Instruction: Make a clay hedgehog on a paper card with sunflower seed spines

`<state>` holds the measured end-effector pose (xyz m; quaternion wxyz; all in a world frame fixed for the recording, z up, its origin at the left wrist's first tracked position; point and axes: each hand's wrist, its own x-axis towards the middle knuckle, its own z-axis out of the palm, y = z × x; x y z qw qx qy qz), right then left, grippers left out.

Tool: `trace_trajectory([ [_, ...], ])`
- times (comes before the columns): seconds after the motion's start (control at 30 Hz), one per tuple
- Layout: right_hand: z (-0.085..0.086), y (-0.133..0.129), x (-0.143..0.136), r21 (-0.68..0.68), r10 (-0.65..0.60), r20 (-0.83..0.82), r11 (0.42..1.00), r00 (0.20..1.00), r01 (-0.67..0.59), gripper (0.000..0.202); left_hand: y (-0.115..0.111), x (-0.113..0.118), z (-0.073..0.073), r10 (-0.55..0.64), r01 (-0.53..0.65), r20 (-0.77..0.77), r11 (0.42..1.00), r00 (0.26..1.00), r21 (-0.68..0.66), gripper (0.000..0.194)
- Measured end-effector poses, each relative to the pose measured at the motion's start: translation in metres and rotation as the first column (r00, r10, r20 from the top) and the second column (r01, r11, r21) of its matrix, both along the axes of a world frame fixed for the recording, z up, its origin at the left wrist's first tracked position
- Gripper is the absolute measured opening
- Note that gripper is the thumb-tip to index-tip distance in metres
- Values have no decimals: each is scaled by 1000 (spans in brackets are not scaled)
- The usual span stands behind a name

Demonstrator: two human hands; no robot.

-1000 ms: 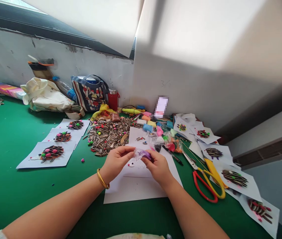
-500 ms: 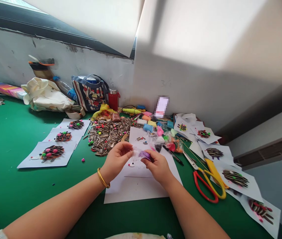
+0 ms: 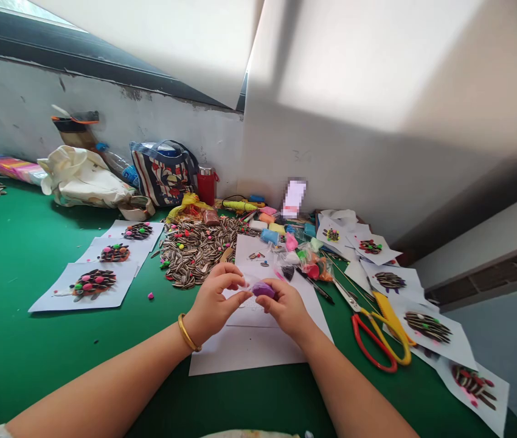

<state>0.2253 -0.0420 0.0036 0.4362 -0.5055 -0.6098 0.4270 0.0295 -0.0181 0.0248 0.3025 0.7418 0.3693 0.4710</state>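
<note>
Purple clay [image 3: 264,289] in a clear plastic wrapper is between my two hands, above white paper [image 3: 258,350]. My right hand [image 3: 286,306] pinches the clay between thumb and fingers. The wrapper's edge is held by my left hand [image 3: 219,298], its thumb and fingers closed on the thin plastic. A gold bangle circles my left wrist. Beneath the hands a drawing on the paper is mostly covered. Just beyond lies a pile of striped sunflower seeds [image 3: 199,249] with small coloured balls.
Seed-decorated hedgehog pictures [image 3: 94,285] lie at the left, with more [image 3: 429,328] at the right. Scissors [image 3: 377,334] with red and yellow handles rest right of the paper. Coloured clay packs [image 3: 270,236], a red flask [image 3: 207,185] and bags [image 3: 165,173] stand toward the wall.
The purple clay has turned and shows more fully between my hands. My left fingers have shifted on the wrapper and now cover more of the drawing. The view has moved slightly.
</note>
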Motion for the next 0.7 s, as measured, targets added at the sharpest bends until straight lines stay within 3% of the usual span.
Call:
trace_trajectory([
  [0.13,-1,-1,-3,59,-51,10,997,999,50,49,2,1,-1,8,-7,31,1000,999,-30,18],
  [0.33,2,-1,-2,136,-52,82,990,995,40,35,4,1,-3,-4,15,69,985,998,-171,19],
  [0.7,2,-4,3,277,-115,30,955,993,102,20,5,-3,-2,46,-39,33,982,998,-184,26],
])
